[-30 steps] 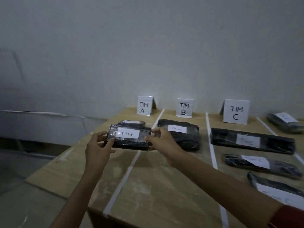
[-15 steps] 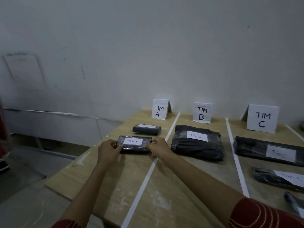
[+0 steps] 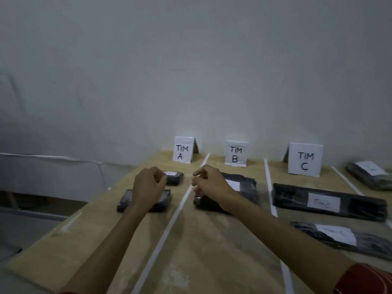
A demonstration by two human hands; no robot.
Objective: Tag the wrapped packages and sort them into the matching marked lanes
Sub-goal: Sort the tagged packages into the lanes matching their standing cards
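One wrapped package (image 3: pixel 125 201) beneath left hand (image 3: pixel 148 187), right hand (image 3: pixel 210 183) beside

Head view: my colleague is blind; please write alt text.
A left hand and a right hand hover empty over black packages on a wooden table; white tape splits it into lanes with cards TIM A, TIM B, TIM C.

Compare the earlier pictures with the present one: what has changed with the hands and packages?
The left hand and right hand lowered the TIM A package onto the table in lane A, nearer than the smaller package, then let go. The other packages and lane signs stayed put.
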